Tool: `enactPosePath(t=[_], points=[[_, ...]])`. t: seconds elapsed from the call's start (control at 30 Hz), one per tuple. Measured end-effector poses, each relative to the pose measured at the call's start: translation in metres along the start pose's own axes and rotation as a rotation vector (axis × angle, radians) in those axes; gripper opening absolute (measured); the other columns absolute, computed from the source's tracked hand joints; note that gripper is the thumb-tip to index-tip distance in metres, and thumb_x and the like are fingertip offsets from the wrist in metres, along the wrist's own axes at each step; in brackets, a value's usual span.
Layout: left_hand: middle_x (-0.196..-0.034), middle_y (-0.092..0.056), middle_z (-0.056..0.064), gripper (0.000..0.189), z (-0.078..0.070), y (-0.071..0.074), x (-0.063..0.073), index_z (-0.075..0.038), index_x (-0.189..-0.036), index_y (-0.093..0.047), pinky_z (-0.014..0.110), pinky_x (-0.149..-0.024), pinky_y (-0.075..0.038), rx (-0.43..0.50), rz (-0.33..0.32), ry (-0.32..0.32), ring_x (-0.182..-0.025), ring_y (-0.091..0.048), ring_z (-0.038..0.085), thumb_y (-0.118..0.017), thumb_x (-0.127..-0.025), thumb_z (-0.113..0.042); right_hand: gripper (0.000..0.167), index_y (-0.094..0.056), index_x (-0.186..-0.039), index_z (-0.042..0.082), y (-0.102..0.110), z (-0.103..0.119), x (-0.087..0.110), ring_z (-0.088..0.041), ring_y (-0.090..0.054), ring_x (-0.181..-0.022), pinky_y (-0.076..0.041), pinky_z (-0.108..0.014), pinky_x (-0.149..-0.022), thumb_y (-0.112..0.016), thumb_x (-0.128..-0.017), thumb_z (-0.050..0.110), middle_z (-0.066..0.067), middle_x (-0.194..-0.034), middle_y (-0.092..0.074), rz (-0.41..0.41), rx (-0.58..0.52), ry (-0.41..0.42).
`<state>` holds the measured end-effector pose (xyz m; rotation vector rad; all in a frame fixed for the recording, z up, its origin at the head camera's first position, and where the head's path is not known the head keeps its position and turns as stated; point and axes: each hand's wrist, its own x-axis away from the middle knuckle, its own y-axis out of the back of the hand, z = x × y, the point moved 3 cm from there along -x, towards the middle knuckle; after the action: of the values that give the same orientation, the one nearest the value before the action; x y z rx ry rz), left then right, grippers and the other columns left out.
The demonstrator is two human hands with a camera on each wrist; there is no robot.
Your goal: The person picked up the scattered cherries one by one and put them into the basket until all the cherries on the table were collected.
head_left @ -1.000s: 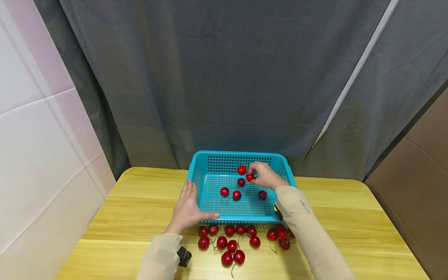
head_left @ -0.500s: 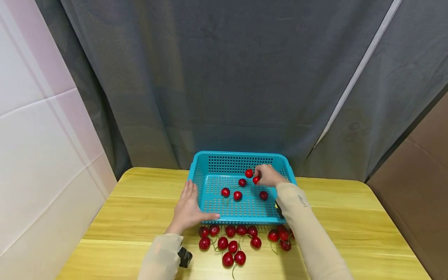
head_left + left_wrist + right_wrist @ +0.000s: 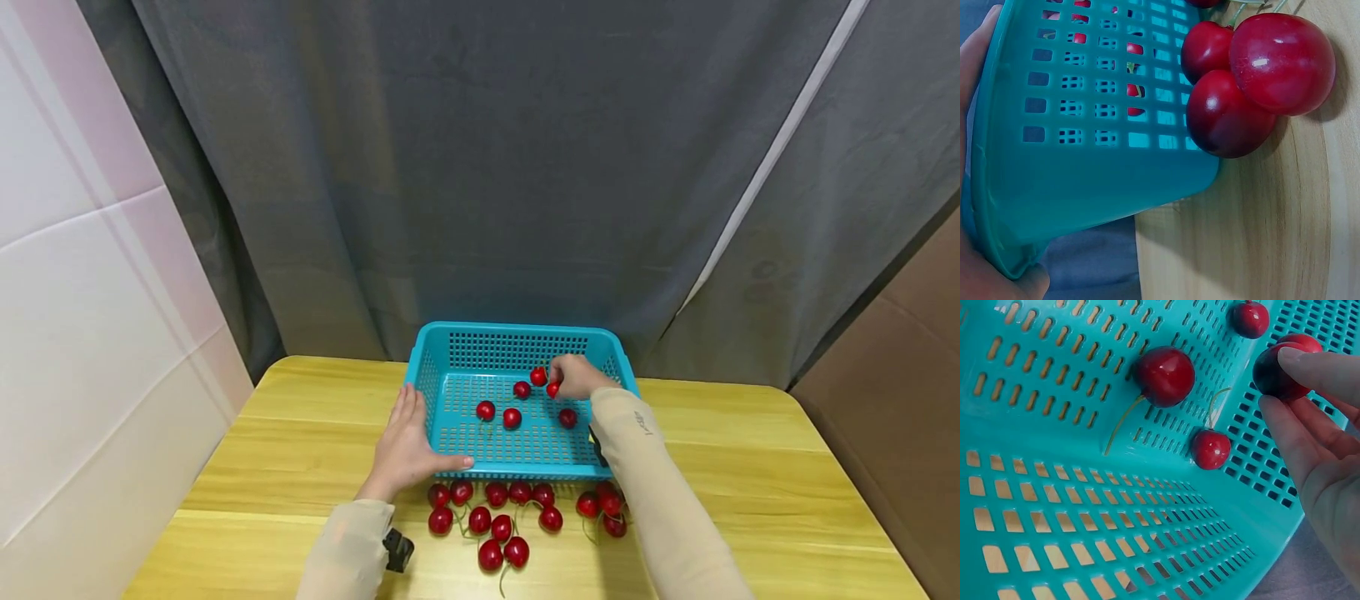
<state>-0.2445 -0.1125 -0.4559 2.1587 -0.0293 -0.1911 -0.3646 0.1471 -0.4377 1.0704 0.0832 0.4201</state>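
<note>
My right hand (image 3: 577, 377) is inside the blue plastic basket (image 3: 480, 468), near its right back part. Its thumb and fingers pinch a dark red cherry (image 3: 1275, 374). Another cherry (image 3: 538, 376) is close beside the held one, partly hidden behind it in the right wrist view. My left hand (image 3: 405, 442) rests at the basket's front left corner, fingers straight along the left rim and thumb laid over the front rim. Several more cherries (image 3: 512, 418) lie apart on the perforated basket floor, some with green stems, such as the cherry (image 3: 1164, 376) below my right hand.
Several cherries (image 3: 479, 521) with stems lie on the wooden table (image 3: 300, 467) just in front of the basket. A further cluster of cherries (image 3: 609, 500) lies beside my right sleeve, partly hidden. A grey curtain (image 3: 480, 167) hangs behind the table.
My right hand has moved a little to the right and toward me with the held cherry, and the cherry beside it has shifted the same way. The left hand keeps its place.
</note>
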Motion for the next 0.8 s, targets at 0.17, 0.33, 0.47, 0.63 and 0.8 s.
enactPosePath(t=[0.17,0.33,0.47,0.63,0.8], points=[[-0.149,-0.007,0.022,0.128,-0.0007,-0.0003,-0.0006,0.010,-0.139,-0.019,0.051,-0.108,-0.019,0.002,0.004,0.003,-0.138,-0.004,0.035,-0.076,-0.051,-0.063,0.018,-0.055,-0.076,0.005,-0.0009,0.0001,0.0006,-0.017,-0.048,-0.066,-0.043,-0.025,-0.055,-0.071,-0.071,-0.002,-0.004,-0.071,-0.054,0.011,0.014,-0.031],[-0.150,-0.007,0.022,0.129,-0.0010,-0.0005,-0.0005,0.010,-0.140,-0.018,0.051,-0.108,-0.019,0.007,0.004,0.008,-0.138,-0.004,0.035,-0.076,-0.051,-0.064,0.018,-0.056,-0.078,0.005,-0.0004,0.0004,0.0007,-0.017,-0.047,-0.067,-0.042,-0.025,-0.055,-0.071,-0.071,-0.002,-0.004,-0.073,-0.054,0.025,0.027,-0.030],[-0.149,-0.006,0.022,0.128,-0.0013,-0.0005,-0.0005,0.010,-0.140,-0.018,0.051,-0.108,-0.018,0.005,0.005,0.005,-0.138,-0.004,0.035,-0.076,-0.051,-0.063,0.016,-0.059,-0.086,0.001,0.0000,0.0007,0.0003,-0.018,-0.048,-0.073,-0.045,-0.028,-0.061,-0.069,-0.074,-0.001,-0.008,-0.082,-0.057,0.043,0.046,-0.031],[-0.150,-0.006,0.022,0.126,-0.0009,-0.0002,-0.0005,0.010,-0.139,-0.018,0.050,-0.108,-0.017,0.007,0.002,0.000,-0.138,-0.003,0.035,-0.078,-0.052,-0.059,0.018,-0.060,-0.092,0.000,0.0007,0.0023,-0.0005,-0.020,-0.049,-0.081,-0.047,-0.032,-0.070,-0.068,-0.076,0.000,-0.012,-0.092,-0.059,0.047,0.045,-0.032],[-0.149,-0.006,0.023,0.127,0.0011,-0.0001,-0.0006,0.011,-0.139,-0.019,0.048,-0.109,-0.017,-0.008,-0.003,-0.012,-0.138,-0.004,0.035,-0.077,-0.051,-0.061,0.017,-0.060,-0.091,0.003,0.0037,0.0045,0.0018,-0.021,-0.049,-0.084,-0.047,-0.035,-0.074,-0.068,-0.076,0.002,-0.012,-0.094,-0.059,0.023,0.029,-0.007]])
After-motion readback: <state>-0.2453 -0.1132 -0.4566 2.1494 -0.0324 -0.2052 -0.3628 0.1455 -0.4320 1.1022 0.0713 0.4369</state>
